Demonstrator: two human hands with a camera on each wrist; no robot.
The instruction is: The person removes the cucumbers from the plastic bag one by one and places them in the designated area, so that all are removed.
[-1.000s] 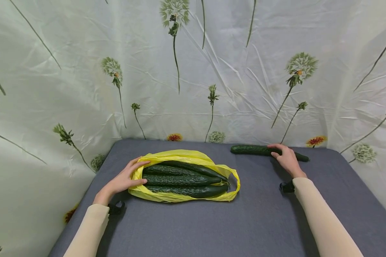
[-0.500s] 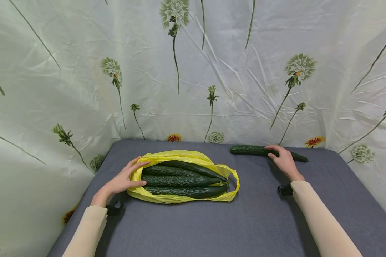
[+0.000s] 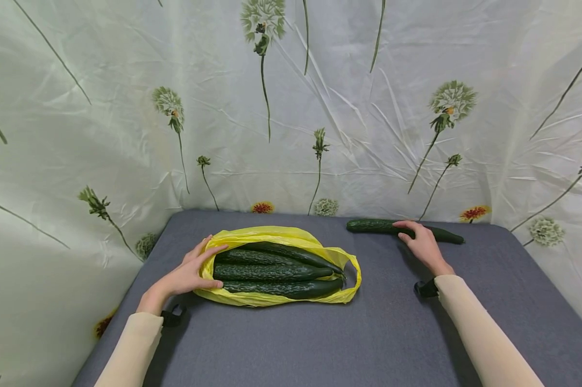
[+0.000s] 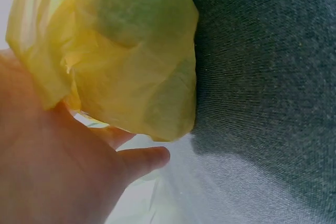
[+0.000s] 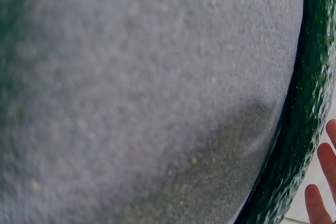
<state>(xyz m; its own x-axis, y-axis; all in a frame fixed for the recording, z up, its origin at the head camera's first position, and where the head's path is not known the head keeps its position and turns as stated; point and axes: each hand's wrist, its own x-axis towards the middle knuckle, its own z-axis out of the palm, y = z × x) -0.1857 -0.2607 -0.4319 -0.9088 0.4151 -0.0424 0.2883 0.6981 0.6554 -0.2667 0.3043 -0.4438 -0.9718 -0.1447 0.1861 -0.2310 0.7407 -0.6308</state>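
Note:
A yellow plastic bag (image 3: 276, 231) lies on its side left of the table's middle. Several dark green cucumbers (image 3: 271, 272) show through its opening. My left hand (image 3: 186, 274) holds the bag's left end, thumb and forefinger over the rim; in the left wrist view, yellow film (image 4: 126, 77) lies against the palm and two fingers stretch under it. At the back right lies a single cucumber (image 3: 370, 226). My right hand (image 3: 424, 244) straddles its middle, thumb on the near side. The right wrist view shows spread fingertips (image 5: 328, 163) beyond the cucumber, with no clear grip.
Grey cloth covers the table (image 3: 291, 344). A white curtain (image 3: 349, 107) printed with dandelions hangs behind it and along the sides. The bag's handle loop (image 3: 354, 263) points right, towards the single cucumber.
My right hand has slid left along the single cucumber, which stays where it was. The left thumb has moved slightly towards me on the bag; the bag lies nearly still.

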